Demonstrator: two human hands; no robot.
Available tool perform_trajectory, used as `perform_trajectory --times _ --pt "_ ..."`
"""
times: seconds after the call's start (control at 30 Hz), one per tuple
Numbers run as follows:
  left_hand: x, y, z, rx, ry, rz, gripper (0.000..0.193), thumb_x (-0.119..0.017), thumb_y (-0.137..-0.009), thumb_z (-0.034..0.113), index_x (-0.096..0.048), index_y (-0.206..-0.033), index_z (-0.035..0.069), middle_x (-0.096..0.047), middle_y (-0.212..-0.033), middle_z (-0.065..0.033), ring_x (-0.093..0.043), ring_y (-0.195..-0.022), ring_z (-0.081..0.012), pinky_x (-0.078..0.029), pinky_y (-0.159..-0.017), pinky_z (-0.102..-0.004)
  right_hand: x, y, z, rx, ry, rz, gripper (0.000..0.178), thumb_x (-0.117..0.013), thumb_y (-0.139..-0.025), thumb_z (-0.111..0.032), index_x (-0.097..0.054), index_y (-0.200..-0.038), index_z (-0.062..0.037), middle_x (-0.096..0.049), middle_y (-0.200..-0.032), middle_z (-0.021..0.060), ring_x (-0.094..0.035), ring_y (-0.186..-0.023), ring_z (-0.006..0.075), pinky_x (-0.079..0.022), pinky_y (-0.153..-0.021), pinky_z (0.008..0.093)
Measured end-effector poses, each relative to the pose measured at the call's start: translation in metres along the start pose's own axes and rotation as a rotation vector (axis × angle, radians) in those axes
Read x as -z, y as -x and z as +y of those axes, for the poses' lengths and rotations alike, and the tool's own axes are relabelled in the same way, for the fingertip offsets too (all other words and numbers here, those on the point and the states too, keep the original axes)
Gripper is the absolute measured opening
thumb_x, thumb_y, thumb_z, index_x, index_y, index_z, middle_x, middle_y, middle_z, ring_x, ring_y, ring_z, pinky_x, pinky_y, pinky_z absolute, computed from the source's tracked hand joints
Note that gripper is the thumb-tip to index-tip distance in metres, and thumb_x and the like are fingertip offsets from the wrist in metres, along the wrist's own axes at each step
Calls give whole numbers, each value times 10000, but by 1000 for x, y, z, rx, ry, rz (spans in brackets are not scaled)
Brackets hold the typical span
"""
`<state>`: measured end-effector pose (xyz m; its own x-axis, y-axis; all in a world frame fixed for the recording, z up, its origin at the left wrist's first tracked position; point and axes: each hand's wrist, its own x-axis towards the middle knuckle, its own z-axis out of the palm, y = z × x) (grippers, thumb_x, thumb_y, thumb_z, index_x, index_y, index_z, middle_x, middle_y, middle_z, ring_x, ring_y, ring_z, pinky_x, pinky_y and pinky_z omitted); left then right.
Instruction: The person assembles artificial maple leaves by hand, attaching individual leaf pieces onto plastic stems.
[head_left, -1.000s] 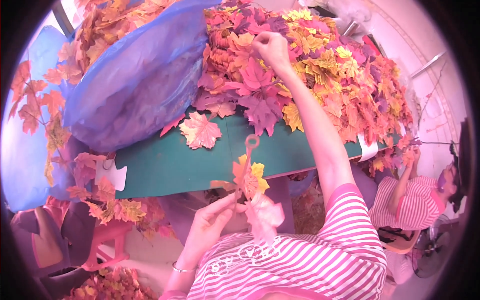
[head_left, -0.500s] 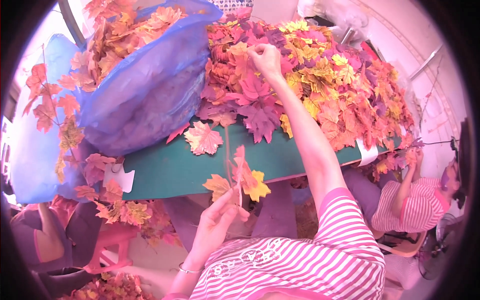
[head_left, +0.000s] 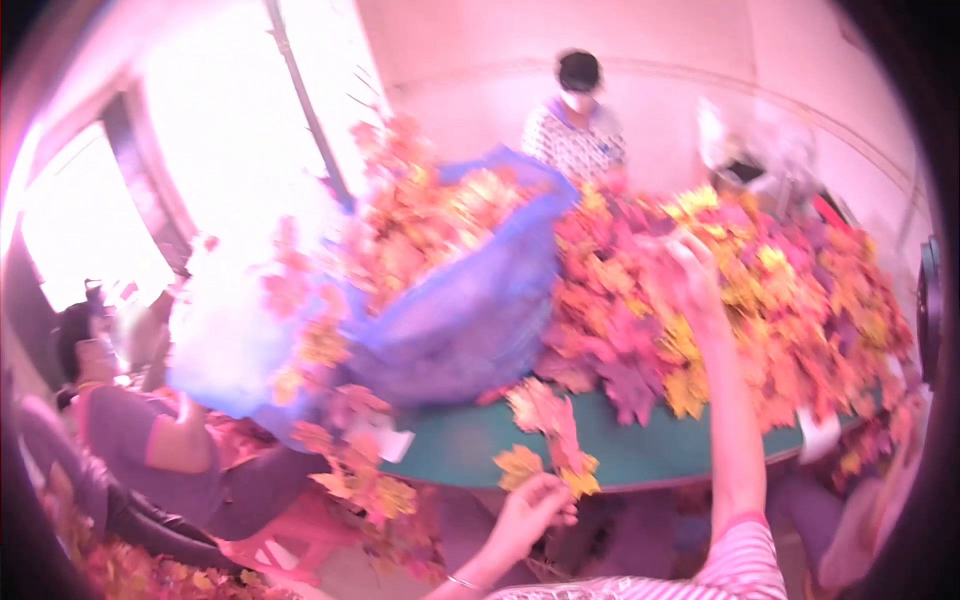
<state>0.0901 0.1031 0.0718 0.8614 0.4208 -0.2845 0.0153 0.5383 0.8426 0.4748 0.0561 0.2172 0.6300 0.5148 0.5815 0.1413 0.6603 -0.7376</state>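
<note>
My left hand [head_left: 535, 508], with a bracelet at the wrist, is closed at the table's near edge. It pinches a sprig of artificial maple leaves [head_left: 580, 478], whose yellow and orange leaves stick out past the fingers. A pale orange leaf [head_left: 535, 408] lies just beyond it on the green tabletop [head_left: 450, 445]. My right arm reaches across the table. At its end my right hand [head_left: 692, 275], blurred, has bent fingers over a large heap of red, orange, yellow and purple maple leaves [head_left: 800, 325]. Whatever those fingers hold cannot be made out.
A blue plastic bag [head_left: 465, 335] full of orange leaves stands left of the heap. A leaf garland [head_left: 325, 345] hangs along the table's left end. One person [head_left: 575, 135] is across the table, another [head_left: 165, 430] sits at left. A pink stool [head_left: 300, 530] stands below.
The view has tilted up and swung left, bringing the person opposite and the window into sight. My left hand keeps the sprig. My right hand stays over the heap, its fingers now blurred.
</note>
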Motion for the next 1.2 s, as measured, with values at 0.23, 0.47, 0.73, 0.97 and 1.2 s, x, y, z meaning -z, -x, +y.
perform_trajectory --times 0.23,0.47,0.73,0.97,1.2 --pt "-6 5 -8 -156 -157 105 115 -666 -1004 128 -607 -1047 39 -683 -906 -10 -669 -776 -95 -581 -777 -249 -87 98 -67 -183 -179 -261 201 -537 -1055 -143 -561 -889 -32 -671 -874 90 -685 -849 171 -556 -843 332" --pt "-16 -4 -13 -337 -60 5 107 -618 -878 25 -592 -982 31 -611 -970 6 -567 -897 -71 -484 -753 -236 -142 212 -68 -856 -119 -661 90 -703 -946 -44 -625 -991 -36 -613 -926 -13 -605 -874 64 -512 -803 249" --pt "-24 -5 7 -210 -38 188 63 -669 -993 95 -626 -989 49 -670 -893 1 -598 -733 -39 -483 -659 -201 -101 255 -31 -275 463 -443 131 -715 -855 3 -627 -952 -7 -612 -889 103 -642 -809 217 -514 -733 313" --pt "-29 -2 -10 -110 81 167 86 -678 -997 129 -629 -1036 70 -672 -853 -3 -573 -668 -37 -438 -593 -183 -94 288 -20 -626 354 -54 95 -703 -875 74 -656 -951 41 -655 -924 52 -695 -800 113 -570 -682 247" --pt "-37 1 -14 -127 93 183 96 -679 -991 100 -631 -1055 46 -674 -871 -6 -596 -691 -50 -456 -611 -187 -91 304 -1 -546 312 51 126 -715 -867 83 -699 -987 46 -659 -968 55 -700 -861 119 -586 -760 249"
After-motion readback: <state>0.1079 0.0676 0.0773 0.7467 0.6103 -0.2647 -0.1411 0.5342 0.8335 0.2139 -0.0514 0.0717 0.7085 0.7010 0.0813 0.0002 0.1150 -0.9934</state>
